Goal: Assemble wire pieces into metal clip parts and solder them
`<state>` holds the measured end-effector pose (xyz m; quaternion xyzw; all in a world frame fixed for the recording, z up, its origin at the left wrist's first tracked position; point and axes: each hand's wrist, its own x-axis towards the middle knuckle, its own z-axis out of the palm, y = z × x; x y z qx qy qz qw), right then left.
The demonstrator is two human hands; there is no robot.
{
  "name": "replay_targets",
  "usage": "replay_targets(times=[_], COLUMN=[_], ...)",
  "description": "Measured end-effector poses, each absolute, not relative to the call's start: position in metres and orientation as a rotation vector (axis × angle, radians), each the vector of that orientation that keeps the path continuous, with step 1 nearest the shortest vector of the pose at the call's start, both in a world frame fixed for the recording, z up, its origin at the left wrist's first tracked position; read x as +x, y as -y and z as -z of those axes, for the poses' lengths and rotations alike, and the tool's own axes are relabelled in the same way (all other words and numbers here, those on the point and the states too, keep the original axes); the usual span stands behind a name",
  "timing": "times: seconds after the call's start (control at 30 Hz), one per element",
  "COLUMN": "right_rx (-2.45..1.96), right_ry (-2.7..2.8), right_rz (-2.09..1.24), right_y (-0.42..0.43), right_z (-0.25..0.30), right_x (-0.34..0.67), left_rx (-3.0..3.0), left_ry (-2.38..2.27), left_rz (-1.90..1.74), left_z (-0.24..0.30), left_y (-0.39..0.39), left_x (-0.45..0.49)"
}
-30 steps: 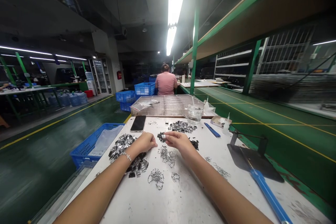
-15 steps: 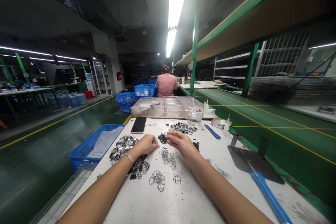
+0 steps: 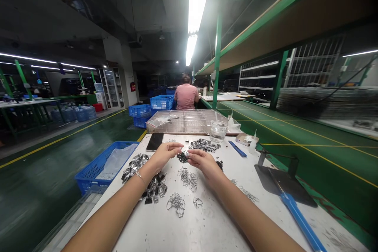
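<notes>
My left hand (image 3: 165, 155) has its thumb and fingertips pinched together above a small heap of tiny black pieces (image 3: 182, 158); what they hold, if anything, is too small to tell. Close by on the right, my right hand (image 3: 204, 163) pinches a small silver metal part (image 3: 187, 154). Under my left wrist spreads a large pile of shiny silver and black metal parts (image 3: 136, 164). Thin bent metal wire pieces (image 3: 188, 178) lie between my forearms, with another tangle of wire pieces (image 3: 176, 204) nearer me. Beyond my right hand is a heap of silver parts (image 3: 204, 145).
A phone (image 3: 155, 141) lies at the table's far left, and a glass jar (image 3: 217, 130) stands at the back. To the right are a blue cutter (image 3: 238, 149) and a blue-handled tool (image 3: 298, 216) by a black stand (image 3: 285, 185). Blue basket (image 3: 85, 181) beside the table's left edge.
My left hand has moved forward and slightly right, its fingertips rising from the table toward my right hand's fingertips. My right hand has hardly moved.
</notes>
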<state>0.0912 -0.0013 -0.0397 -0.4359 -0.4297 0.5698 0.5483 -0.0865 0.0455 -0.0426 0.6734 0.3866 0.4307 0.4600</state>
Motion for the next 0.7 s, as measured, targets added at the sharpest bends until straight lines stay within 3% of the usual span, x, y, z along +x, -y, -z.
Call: replay_targets(times=[0.7], right_rx=[-0.821], right_ry=[1.069], right_rz=[-1.251], right_y=[0.01], right_z=[0.032], right_x=[0.083], left_rx=[1.139], left_ry=[-0.793], left_rz=[-1.028], left_z=[0.042], left_y=[-0.028], left_x=[-0.071])
